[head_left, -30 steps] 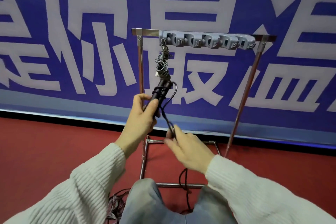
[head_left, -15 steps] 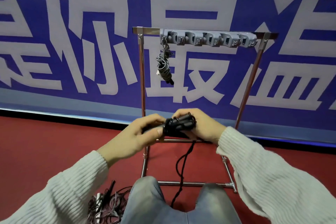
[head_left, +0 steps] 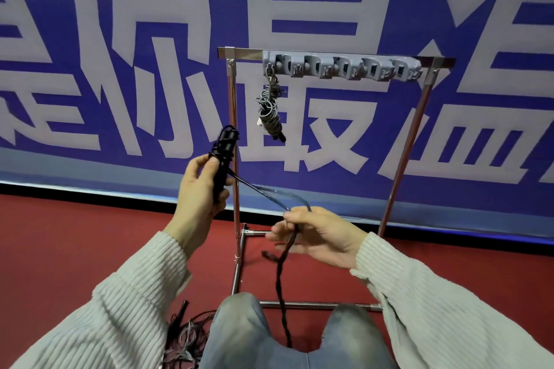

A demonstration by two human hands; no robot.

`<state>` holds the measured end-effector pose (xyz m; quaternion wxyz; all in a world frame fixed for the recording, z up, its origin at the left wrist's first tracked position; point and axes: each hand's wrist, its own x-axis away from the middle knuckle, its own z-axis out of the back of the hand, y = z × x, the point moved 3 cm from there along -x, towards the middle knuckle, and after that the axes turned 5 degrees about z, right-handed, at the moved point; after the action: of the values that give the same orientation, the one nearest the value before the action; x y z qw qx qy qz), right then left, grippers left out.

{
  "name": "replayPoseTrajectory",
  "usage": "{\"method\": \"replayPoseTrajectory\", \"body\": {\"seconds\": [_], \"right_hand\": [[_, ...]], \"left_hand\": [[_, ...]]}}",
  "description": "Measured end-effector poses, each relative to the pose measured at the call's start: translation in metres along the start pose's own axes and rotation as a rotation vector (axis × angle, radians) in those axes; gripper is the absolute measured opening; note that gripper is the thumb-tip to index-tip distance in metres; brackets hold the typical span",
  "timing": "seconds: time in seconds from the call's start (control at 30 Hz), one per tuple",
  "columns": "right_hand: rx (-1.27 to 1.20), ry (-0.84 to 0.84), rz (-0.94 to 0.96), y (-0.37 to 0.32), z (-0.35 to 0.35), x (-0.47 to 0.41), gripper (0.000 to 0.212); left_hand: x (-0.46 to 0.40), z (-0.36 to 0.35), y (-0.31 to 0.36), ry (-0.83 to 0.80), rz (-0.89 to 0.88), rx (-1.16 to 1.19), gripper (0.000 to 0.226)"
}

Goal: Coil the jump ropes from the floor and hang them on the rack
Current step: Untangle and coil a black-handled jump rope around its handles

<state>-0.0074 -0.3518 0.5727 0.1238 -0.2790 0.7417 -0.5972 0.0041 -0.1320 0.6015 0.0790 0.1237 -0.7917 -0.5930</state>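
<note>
One coiled rope (head_left: 270, 108) on the rack (head_left: 341, 67); left fingers (head_left: 220, 189) around black handles (head_left: 223, 159), right fingers (head_left: 277, 231) pinching cord (head_left: 284, 272).

Shiny metal rack (head_left: 234, 135); ribbed knit sleeves (head_left: 120, 317).

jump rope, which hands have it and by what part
Both. The left hand grips the jump rope by its black handles; the right hand pinches the cord further along.

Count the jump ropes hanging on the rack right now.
1. A single coiled rope hangs from the leftmost hook of the rack; the other hooks look bare. Another rope is still being wound by hand.
</note>
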Motion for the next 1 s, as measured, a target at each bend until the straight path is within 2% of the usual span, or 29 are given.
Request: {"method": "replayPoseTrajectory", "body": {"seconds": [0.07, 0.1, 0.17, 0.27, 0.3, 0.37, 0.43, 0.5, 0.53, 0.57, 0.6, 0.63, 0.67, 0.8, 0.9, 1.0], "right_hand": [[-0.186, 0.027, -0.036, 0.007, 0.002, 0.0, 0.023], [-0.163, 0.05, -0.049, 0.01, 0.004, -0.001, 0.024], [0.124, 0.075, -0.011, 0.011, 0.006, 0.001, 0.027], [0.736, 0.061, 0.148, -0.009, -0.003, 0.003, 0.034], [0.88, 0.054, 0.198, -0.018, -0.006, 0.002, 0.037], [1.11, 0.037, 0.236, -0.035, -0.009, -0.001, 0.035], [1.331, 0.055, 0.234, -0.051, -0.007, -0.002, 0.025], [1.508, 0.11, 0.292, -0.064, -0.005, 0.001, 0.02], [1.538, 0.122, 0.35, -0.07, -0.005, 0.001, 0.021], [1.528, 0.119, 0.405, -0.073, -0.005, 0.001, 0.021], [1.481, 0.113, 0.44, -0.074, -0.003, 0.0, 0.021], [1.414, 0.104, 0.445, -0.072, 0.001, -0.002, 0.02], [1.332, 0.099, 0.435, -0.069, 0.005, -0.004, 0.019], [1.05, 0.129, 0.402, -0.048, 0.026, -0.009, 0.018], [0.995, 0.071, 0.314, -0.025, 0.018, -0.009, 0.038], [0.879, 0.006, 0.257, 0.001, -0.003, -0.004, 0.036]], "left_hand": [[-0.003, 0.006, 0.004, 0.069, -0.064, -0.091, 0.008], [-0.004, 0.01, 0.004, 0.095, -0.108, -0.195, 0.009], [-0.007, 0.015, 0.0, 0.097, -0.198, -0.555, 0.015], [-0.009, 0.015, -0.02, 0.053, -0.279, -1.32, 0.026], [-0.006, 0.012, -0.029, 0.035, -0.305, -1.494, 0.029], [0.002, 0.004, -0.041, 0.011, -0.348, -1.685, 0.03], [0.004, 0.001, -0.041, 0.023, -0.364, -1.776, 0.032], [0.004, 0.0, -0.038, -0.107, -0.396, -1.864, 0.032], [0.006, -0.002, -0.039, -0.297, -0.4, -1.836, 0.03], [0.015, -0.006, -0.04, -0.561, -0.374, -1.724, 0.028], [0.031, -0.013, -0.039, -0.811, -0.323, -1.523, 0.026], [0.048, -0.019, -0.035, -0.956, -0.281, -1.294, 0.025], [0.059, -0.022, -0.028, -0.983, -0.265, -1.087, 0.025], [0.062, -0.009, -0.005, -0.772, -0.258, -0.547, 0.021], [0.047, 0.0, -0.007, -0.609, -0.095, -0.248, 0.034], [0.037, -0.001, -0.013, -0.478, 0.021, -0.059, 0.033]]}}
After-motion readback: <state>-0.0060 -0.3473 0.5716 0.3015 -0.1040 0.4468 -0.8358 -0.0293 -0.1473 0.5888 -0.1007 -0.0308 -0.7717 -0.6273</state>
